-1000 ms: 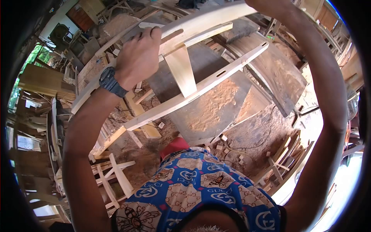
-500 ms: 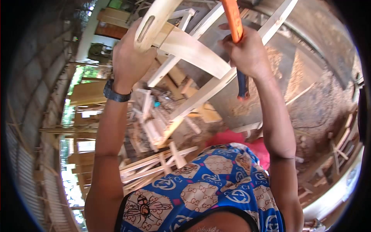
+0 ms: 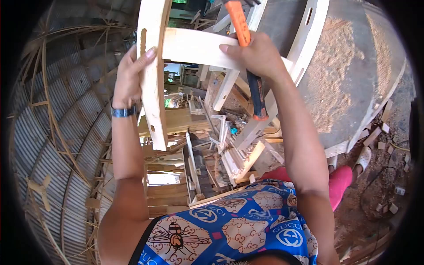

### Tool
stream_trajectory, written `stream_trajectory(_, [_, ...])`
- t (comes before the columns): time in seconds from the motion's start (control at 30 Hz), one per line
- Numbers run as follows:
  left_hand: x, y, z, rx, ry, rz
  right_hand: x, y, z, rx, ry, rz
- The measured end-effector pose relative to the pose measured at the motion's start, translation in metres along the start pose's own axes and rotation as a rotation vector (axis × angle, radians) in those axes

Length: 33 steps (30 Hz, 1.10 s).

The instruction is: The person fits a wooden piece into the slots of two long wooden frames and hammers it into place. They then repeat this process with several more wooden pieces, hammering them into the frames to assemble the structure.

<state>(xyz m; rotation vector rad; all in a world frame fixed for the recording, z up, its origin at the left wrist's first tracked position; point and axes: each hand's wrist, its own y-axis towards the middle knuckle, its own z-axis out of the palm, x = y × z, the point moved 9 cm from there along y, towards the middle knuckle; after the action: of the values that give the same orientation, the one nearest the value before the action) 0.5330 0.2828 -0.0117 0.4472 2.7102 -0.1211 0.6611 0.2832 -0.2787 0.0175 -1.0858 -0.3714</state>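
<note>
My left hand (image 3: 132, 75) is closed on a pale wooden post (image 3: 154, 88) with slots cut in it, the thumb lying across its face. A wide wooden crosspiece (image 3: 194, 46) meets this post and runs right to a second slotted post (image 3: 311, 37). My right hand (image 3: 260, 55) is wrapped round a hammer (image 3: 238, 22) with an orange shaft and a black grip. Its dark head is mostly cut off at the top edge. The right thumb rests against the crosspiece. Both hands are raised in front of me.
A work table (image 3: 287, 26) strewn with sawdust (image 3: 329, 79) stands to the right. Wooden offcuts (image 3: 238, 161) are piled below the frame. Wood blocks (image 3: 373, 134) litter the ground at right, near another person's foot (image 3: 363, 159). Corrugated metal sheeting (image 3: 66, 123) lies on the left.
The view has swung, showing more sheeting at left and more table at right. The joined wooden piece has turned, its left post now nearly upright in view. The hammer stays in my right hand.
</note>
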Motion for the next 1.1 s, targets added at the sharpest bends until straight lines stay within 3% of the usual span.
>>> stream_trajectory(0.03, [-0.002,0.002,0.011,0.14,0.007,-0.047,-0.005,0.0,0.0,-0.03,0.005,-0.006])
stream_trajectory(0.23, [-0.012,0.017,0.031,0.338,-0.081,0.116,-0.01,0.0,0.003,-0.098,-0.044,-0.055])
stream_trajectory(0.63, [-0.006,0.017,0.026,0.247,-0.218,0.101,-0.001,-0.007,0.001,-0.165,-0.154,-0.149])
stream_trajectory(1.1, [-0.019,0.015,0.025,0.15,-0.03,0.177,0.008,-0.013,0.002,-0.216,-0.218,-0.269])
